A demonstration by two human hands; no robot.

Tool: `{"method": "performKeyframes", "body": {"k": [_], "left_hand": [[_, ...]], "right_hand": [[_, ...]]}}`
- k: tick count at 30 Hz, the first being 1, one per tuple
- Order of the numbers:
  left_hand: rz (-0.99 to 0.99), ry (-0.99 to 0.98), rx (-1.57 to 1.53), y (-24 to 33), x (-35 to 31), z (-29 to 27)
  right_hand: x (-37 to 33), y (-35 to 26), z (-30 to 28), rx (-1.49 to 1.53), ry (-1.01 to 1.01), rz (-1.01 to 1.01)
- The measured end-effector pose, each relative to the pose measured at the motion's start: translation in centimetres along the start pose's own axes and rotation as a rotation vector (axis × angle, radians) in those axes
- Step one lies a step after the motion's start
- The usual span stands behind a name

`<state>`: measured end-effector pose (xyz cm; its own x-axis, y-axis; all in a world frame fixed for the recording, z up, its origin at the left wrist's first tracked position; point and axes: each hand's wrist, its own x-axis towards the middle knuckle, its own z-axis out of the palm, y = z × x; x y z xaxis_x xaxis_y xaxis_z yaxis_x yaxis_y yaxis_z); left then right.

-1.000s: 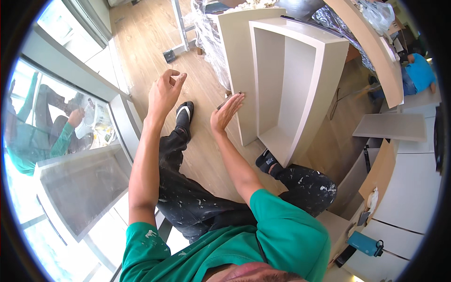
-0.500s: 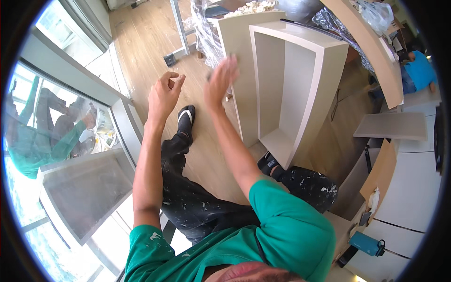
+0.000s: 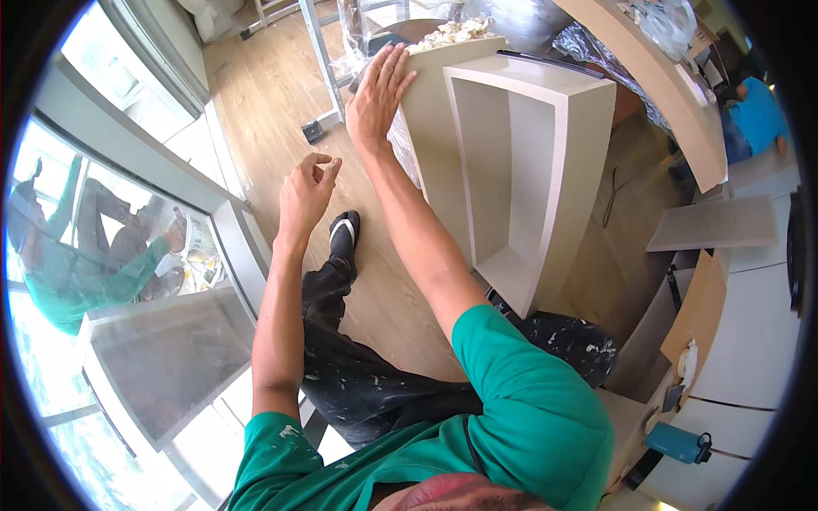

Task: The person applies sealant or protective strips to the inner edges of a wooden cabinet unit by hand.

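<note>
My right hand reaches forward with its fingers stretched out, at the upper left edge of a beige panel. Whether the palm presses on that panel I cannot tell. Against the panel's right side stands a beige open-fronted cabinet box, upright on the floor, its inside bare. My left hand hovers left of the panel, above the wooden floor, with the fingers curled into a pinch. What those fingertips hold, if anything, is too small to make out.
Metal frame legs, clear plastic wrap and crumpled scraps lie beyond the panel. A glass door runs along the left. At right are a loose board, a blue bottle and a person in a blue shirt.
My right hand has risen up and left along the panel's edge, its fingers now spread. My left hand stays curled and sits slightly lower in view.
</note>
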<state>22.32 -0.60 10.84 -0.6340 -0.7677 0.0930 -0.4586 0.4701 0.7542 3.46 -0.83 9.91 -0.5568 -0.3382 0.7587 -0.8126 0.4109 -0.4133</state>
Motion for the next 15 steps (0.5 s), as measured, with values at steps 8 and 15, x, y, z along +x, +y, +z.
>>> {"method": "performKeyframes", "body": {"k": [8,15], "left_hand": [[0.005,0.012,-0.031,0.2,-0.1,-0.5],[-0.01,0.014,-0.002,-0.4,0.2,-0.4]], "right_hand": [[-25.9,8.5,-3.7,-0.05,-0.18,0.291],[-6.2,1.2,-0.9,0.06,-0.008,0.018]]}}
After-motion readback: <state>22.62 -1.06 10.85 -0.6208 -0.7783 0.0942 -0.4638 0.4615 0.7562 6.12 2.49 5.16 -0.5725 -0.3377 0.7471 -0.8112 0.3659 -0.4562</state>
